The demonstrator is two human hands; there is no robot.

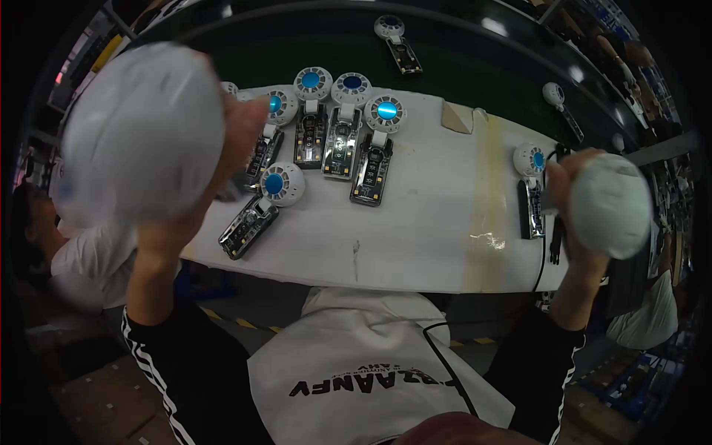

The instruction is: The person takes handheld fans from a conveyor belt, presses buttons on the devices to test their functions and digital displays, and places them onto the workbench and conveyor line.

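Note:
Both hands are raised at the sides of the white table. My left hand is wrapped round a white round fan head, close to the camera and blurred. On the other side, my right hand grips a smaller-looking white round fan head; whether a handle is attached is hidden for both. Several handheld fans with white heads, blue centres and clear handles lie on the table, among them one fan at the middle and one fan nearest me. Another fan lies beside my right hand.
Beyond the table runs a dark green conveyor, with one fan and another fan on it. Yellowed tape crosses the tabletop. A black cable hangs over the right edge. A person in white is at the left.

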